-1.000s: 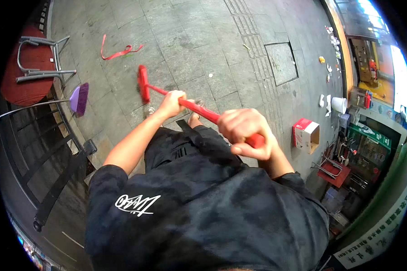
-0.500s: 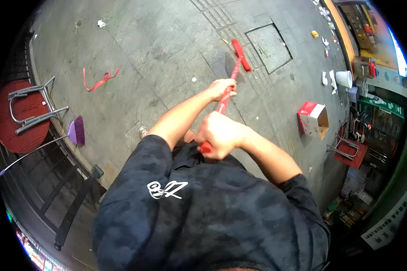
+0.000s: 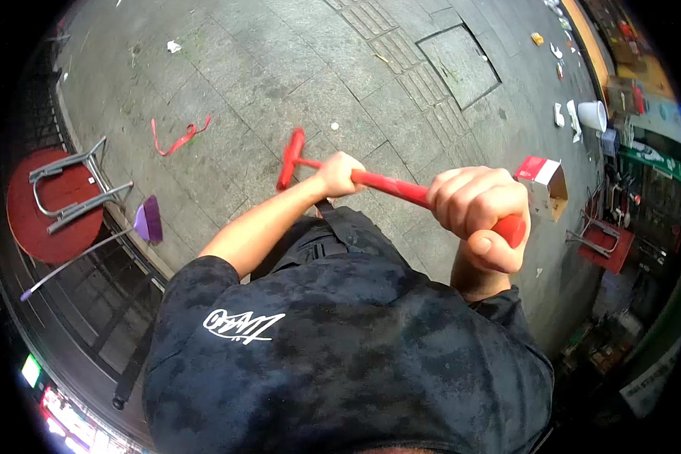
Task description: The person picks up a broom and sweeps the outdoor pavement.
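Observation:
Both hands are wrapped around the handle of a red broom (image 3: pixel 392 185), which slants across in front of my body. My left hand (image 3: pixel 339 175) grips it low, close to the broom's head (image 3: pixel 290 157). Higher up, my right hand (image 3: pixel 480 213) is closed over the handle near its rounded end. The red head lies just left of my left hand, over the grey paving; whether it touches the ground I cannot tell. Its bristles do not show clearly.
A red ribbon (image 3: pixel 180 138) lies on the paving. To the left are a folded red table (image 3: pixel 41 240) and a purple broom (image 3: pixel 149 220) by a railing. An open carton (image 3: pixel 543 181), a white bucket (image 3: pixel 592 116) and scattered litter line the right side.
The red broom's head has swung from the upper middle toward me and left. My right hand has moved right with the handle end; my left hand has shifted slightly left and down.

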Demonstrator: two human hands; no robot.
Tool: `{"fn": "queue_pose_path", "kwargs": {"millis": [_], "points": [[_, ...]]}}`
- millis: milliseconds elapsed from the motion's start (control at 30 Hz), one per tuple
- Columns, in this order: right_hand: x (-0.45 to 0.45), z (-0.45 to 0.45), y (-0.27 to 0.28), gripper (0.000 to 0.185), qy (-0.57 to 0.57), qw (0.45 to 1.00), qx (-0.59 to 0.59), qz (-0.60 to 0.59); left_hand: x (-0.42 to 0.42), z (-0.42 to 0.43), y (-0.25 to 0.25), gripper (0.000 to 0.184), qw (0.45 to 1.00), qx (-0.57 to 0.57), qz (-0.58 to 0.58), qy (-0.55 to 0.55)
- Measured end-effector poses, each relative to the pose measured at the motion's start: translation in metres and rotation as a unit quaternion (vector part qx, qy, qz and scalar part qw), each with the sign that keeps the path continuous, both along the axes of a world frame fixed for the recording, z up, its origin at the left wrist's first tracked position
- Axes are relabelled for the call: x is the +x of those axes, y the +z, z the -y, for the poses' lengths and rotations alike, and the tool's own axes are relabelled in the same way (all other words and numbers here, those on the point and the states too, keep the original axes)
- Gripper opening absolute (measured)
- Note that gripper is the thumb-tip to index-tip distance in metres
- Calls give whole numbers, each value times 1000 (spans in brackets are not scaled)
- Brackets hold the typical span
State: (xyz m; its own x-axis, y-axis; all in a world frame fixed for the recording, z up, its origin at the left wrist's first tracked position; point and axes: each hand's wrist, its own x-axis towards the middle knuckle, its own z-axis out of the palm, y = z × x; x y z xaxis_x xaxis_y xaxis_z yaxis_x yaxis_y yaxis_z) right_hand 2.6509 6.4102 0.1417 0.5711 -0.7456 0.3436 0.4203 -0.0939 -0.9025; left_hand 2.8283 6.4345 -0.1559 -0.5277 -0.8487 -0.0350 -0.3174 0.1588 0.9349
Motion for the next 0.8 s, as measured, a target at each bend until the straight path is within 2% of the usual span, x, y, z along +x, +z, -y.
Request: {"fn": "queue_pose_path", "kwargs": {"millis": [33, 100, 167, 200, 267, 333, 400, 433, 467, 500, 567, 600, 700, 800], "points": [[-5, -3, -1, 40, -31, 999, 14, 3, -4, 0, 2, 35, 994, 82, -10, -77], [-7, -14, -4, 38, -75, 997, 7, -19, -24, 4, 4, 30, 971, 137, 16, -197], [-9, -20, -19, 34, -86, 994, -33, -62, -41, 17, -20, 27, 945, 129, 16, -302], [-10, -23, -32, 32, -108, 991, -48, -69, -46, 31, -32, 22, 941, 115, 24, -316], [-18, -27, -63, 30, -170, 980, -65, -74, -48, 66, -52, 13, 943, 77, 54, -319], [-31, -27, -110, 27, -231, 967, -75, -82, -41, 118, -88, 16, 943, 15, 128, -308], [-41, -30, -160, 24, -254, 958, -75, -114, -30, 159, -106, 15, 947, -55, 230, -220], [-39, -34, -176, 24, -274, 942, -60, -183, -22, 184, -128, 17, 938, -90, 264, -205], [-36, -37, -184, 20, -256, 946, -71, -185, -16, 201, -135, 23, 939, -108, 268, -185], [-37, -31, -189, 17, -236, 950, -92, -185, -14, 212, -114, 31, 928, -233, 249, -150], [-39, -14, -158, 19, -206, 952, -148, -170, -18, 229, -78, 37, 940, -285, 181, -55], [-38, -8, -138, 27, -200, 951, -174, -162, -17, 230, -59, 37, 939, -285, 186, -52], [-38, 6, -79, 26, -180, 950, -231, -111, -16, 222, 3, 42, 940, -301, 157, -40], [-41, 23, -46, 25, -113, 966, -228, -32, 7, 180, 27, 46, 958, -227, 171, -24]]}}
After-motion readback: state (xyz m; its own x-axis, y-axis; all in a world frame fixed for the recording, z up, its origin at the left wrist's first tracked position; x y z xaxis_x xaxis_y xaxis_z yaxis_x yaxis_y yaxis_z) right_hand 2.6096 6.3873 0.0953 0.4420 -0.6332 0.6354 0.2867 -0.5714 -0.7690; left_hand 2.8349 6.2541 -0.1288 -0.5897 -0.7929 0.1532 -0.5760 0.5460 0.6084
